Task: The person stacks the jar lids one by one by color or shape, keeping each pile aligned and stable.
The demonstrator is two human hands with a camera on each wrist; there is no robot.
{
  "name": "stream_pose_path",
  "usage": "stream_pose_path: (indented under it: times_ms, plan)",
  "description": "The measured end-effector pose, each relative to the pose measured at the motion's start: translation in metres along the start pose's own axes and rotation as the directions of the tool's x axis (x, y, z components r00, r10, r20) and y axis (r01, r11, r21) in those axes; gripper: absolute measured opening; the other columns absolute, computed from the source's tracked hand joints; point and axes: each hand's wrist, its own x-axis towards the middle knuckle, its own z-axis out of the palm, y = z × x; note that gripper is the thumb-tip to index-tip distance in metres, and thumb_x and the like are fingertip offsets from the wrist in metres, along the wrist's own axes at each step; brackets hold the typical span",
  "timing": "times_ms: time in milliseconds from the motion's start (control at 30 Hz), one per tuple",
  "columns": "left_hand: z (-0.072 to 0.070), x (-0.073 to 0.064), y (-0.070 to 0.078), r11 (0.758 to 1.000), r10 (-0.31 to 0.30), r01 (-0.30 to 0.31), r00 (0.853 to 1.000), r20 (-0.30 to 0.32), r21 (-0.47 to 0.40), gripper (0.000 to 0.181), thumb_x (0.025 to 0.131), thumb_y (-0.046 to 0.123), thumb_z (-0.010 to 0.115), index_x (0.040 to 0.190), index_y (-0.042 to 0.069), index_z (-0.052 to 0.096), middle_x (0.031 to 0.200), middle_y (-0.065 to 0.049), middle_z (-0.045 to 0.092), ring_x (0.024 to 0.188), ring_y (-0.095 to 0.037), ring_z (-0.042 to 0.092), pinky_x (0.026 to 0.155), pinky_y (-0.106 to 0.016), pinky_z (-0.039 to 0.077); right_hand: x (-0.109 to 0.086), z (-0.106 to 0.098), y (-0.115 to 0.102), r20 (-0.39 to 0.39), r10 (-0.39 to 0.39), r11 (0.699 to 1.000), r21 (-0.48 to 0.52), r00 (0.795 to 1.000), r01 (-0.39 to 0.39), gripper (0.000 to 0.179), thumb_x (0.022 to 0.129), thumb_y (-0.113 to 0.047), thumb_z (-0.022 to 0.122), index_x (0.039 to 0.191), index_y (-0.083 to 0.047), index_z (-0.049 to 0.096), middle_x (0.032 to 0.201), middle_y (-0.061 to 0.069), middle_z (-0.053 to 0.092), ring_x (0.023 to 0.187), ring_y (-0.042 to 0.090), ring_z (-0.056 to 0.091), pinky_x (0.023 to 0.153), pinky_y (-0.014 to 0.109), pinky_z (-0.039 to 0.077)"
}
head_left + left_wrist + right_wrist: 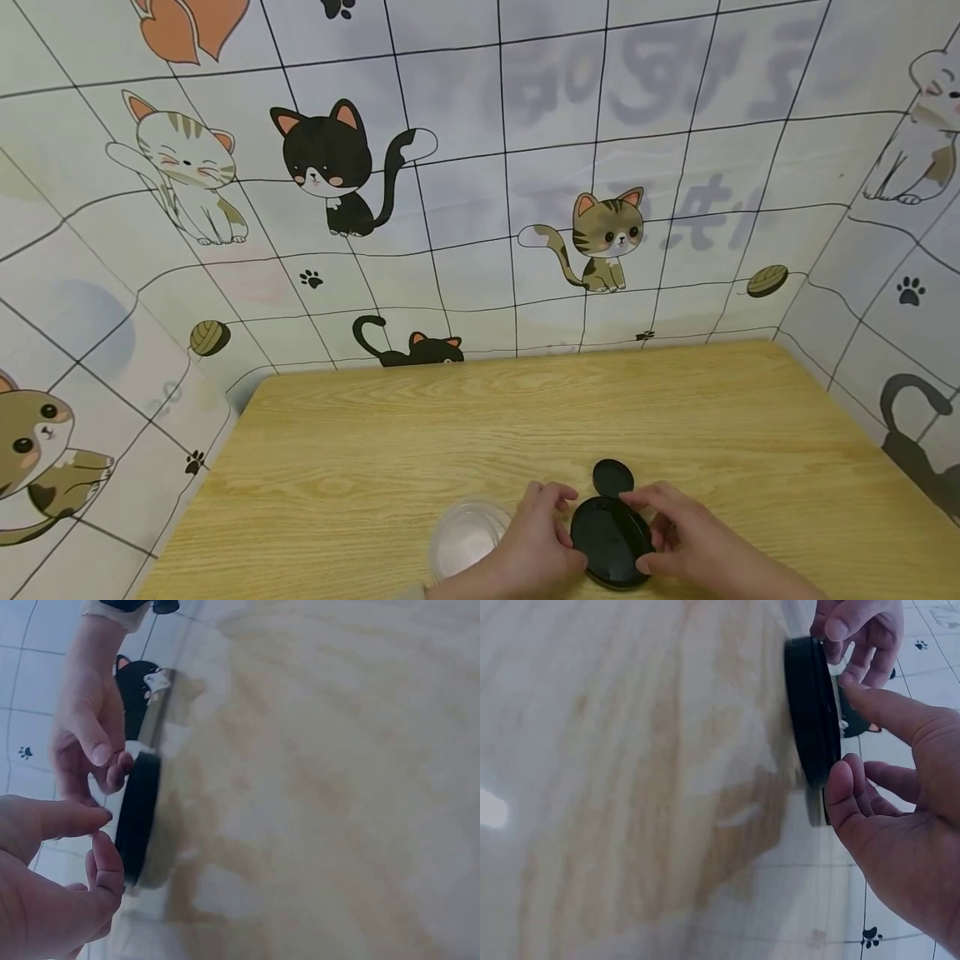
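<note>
A glossy black round case (609, 543) lies on the table between both hands, with a lengthwise dark ridge or recess on its right part. My left hand (536, 533) has its curled fingers and thumb at the case's left edge. From the other side my right hand (693, 533) holds the right edge, thumb low and index finger high. Just beyond the case, close to the right index fingertip, lies a smaller black disc (612, 477). In the right wrist view the case (810, 712) appears edge-on as a thick dark disc.
A clear round plastic container (461, 542) stands left of the case, partly covered by the left hand and forearm. The wooden table (420, 433) meets a cat-print wall covering (465, 208) at the back, which also runs along both sides.
</note>
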Motion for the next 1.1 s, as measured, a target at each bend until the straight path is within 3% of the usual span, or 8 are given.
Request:
stream_pose_path:
  times_ms: [167, 267, 433, 633, 867, 1100]
  plan:
    - [-0.013, 0.018, 0.009, 0.998, 0.061, -0.061, 0.998, 0.021, -0.029, 0.054, 0.077, -0.004, 0.084, 0.125, 0.004, 0.061, 0.109, -0.001, 0.046, 0.071, -0.004, 0.056, 0.066, -0.020, 0.048, 0.004, -0.013, 0.002, -0.099, -0.139, 0.989, -0.066, 0.985, 0.133, 0.056, 0.090, -0.009, 0.079, 0.137, 0.009, 0.053, 0.110, 0.012, 0.056, 0.070, 0.009, 0.055, 0.056, 0.026, 0.048]
    - [-0.021, 0.037, 0.012, 0.994, 0.102, -0.100, 0.994, 0.032, -0.050, 0.051, 0.080, -0.005, 0.083, 0.126, 0.001, 0.062, 0.110, -0.003, 0.050, 0.076, -0.004, 0.059, 0.064, -0.020, 0.050, 0.011, -0.023, 0.002, -0.146, -0.163, 0.984, -0.098, 0.976, 0.149, 0.054, 0.091, -0.007, 0.077, 0.136, 0.010, 0.054, 0.110, 0.014, 0.058, 0.071, 0.009, 0.056, 0.055, 0.026, 0.048]
    - [-0.029, 0.065, 0.015, 0.993, 0.098, -0.095, 0.994, 0.046, -0.068, 0.049, 0.082, -0.004, 0.082, 0.127, 0.001, 0.063, 0.114, -0.010, 0.058, 0.081, -0.007, 0.062, 0.065, -0.024, 0.052, 0.020, -0.033, 0.005, -0.162, -0.076, 0.995, -0.079, 0.984, 0.064, 0.055, 0.091, -0.007, 0.078, 0.137, 0.010, 0.053, 0.113, 0.017, 0.058, 0.074, 0.008, 0.057, 0.060, 0.027, 0.050]
    - [-0.027, 0.083, 0.012, 0.995, 0.071, -0.066, 0.995, 0.066, -0.080, 0.046, 0.083, -0.005, 0.081, 0.125, 0.000, 0.064, 0.112, -0.012, 0.061, 0.082, -0.010, 0.065, 0.068, -0.026, 0.054, 0.026, -0.034, 0.018, -0.111, 0.000, 1.000, -0.020, 0.994, -0.002, 0.064, 0.091, -0.006, 0.078, 0.142, 0.015, 0.046, 0.115, 0.018, 0.058, 0.081, 0.010, 0.062, 0.067, 0.028, 0.055]
    - [-0.023, 0.091, 0.005, 0.992, 0.028, -0.020, 0.998, 0.060, -0.126, 0.044, 0.081, -0.010, 0.080, 0.121, -0.003, 0.065, 0.105, -0.008, 0.062, 0.080, -0.012, 0.066, 0.068, -0.026, 0.055, 0.031, -0.033, 0.023, -0.101, 0.076, 0.997, 0.001, 0.992, -0.076, 0.071, 0.088, -0.009, 0.081, 0.144, 0.014, 0.044, 0.113, 0.014, 0.059, 0.082, 0.011, 0.059, 0.069, 0.027, 0.054]
    - [-0.022, 0.092, 0.002, 0.992, -0.015, 0.022, 0.999, 0.050, -0.124, 0.044, 0.080, -0.010, 0.080, 0.120, -0.002, 0.066, 0.102, -0.007, 0.064, 0.078, -0.011, 0.066, 0.064, -0.025, 0.051, 0.034, -0.033, 0.023, -0.083, 0.088, 0.996, 0.018, 0.993, -0.087, 0.067, 0.086, -0.009, 0.083, 0.139, 0.014, 0.049, 0.108, 0.013, 0.057, 0.079, 0.013, 0.056, 0.068, 0.027, 0.051]
